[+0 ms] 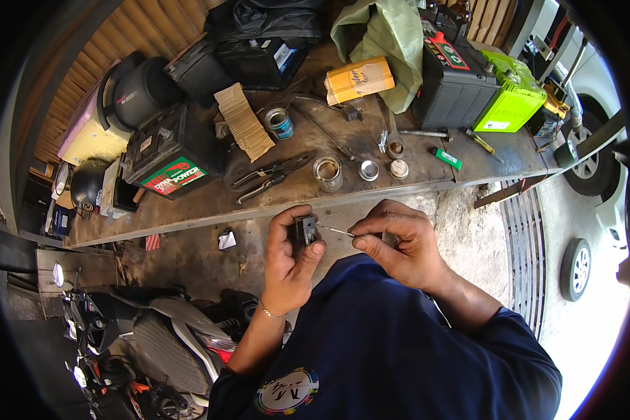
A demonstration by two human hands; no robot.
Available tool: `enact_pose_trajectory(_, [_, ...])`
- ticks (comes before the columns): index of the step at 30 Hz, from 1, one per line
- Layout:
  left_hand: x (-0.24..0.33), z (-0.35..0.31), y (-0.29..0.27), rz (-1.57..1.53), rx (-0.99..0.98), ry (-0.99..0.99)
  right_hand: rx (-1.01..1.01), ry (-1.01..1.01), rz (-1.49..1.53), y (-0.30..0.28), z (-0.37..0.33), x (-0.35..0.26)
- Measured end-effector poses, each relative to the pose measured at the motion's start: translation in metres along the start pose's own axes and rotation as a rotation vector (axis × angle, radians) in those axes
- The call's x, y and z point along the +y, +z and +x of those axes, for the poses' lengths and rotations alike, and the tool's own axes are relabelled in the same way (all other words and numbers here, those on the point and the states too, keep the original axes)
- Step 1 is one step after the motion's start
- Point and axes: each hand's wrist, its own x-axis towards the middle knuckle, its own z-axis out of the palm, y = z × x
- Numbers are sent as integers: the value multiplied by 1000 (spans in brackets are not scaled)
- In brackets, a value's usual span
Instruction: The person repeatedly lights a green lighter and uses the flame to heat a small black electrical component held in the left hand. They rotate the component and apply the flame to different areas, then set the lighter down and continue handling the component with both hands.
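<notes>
You have lettering — on the left battery's green label (175, 176), upper-centre orange package (359, 80), your shirt's lower-centre emblem (287, 392).

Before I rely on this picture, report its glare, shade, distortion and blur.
Head view: daylight overexposes the floor at lower right; head view: the motorbike at lower left sits in dimmer light; head view: the grating bows outward; head view: the small dark block in the left hand shows no obvious blur.
</notes>
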Motion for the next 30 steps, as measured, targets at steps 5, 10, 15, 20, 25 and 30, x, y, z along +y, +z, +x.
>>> enact_pose_trajectory(5, [1, 4, 1, 176, 22, 129, -9, -58, -28, -2, 1, -5])
enact_pose_trajectory(10, [0, 3, 2, 203, 76, 168, 28, -46, -40, -6, 2, -2])
enact_pose_trajectory(15, [-1, 6, 0, 329, 135, 249, 39, -63, -70, -7, 3, -1])
enact_pose_trajectory(20, [-2, 8, 1, 404, 146, 294, 25, -33, -77, -7, 3, 0])
enact_pose_trajectory(25, [-1, 9, 0, 466, 145, 340, 11, -17, -102, -8, 3, 0])
enact_pose_trajectory(30, [2, 8, 0, 549, 147, 356, 13, -32, -94, -6, 4, 0])
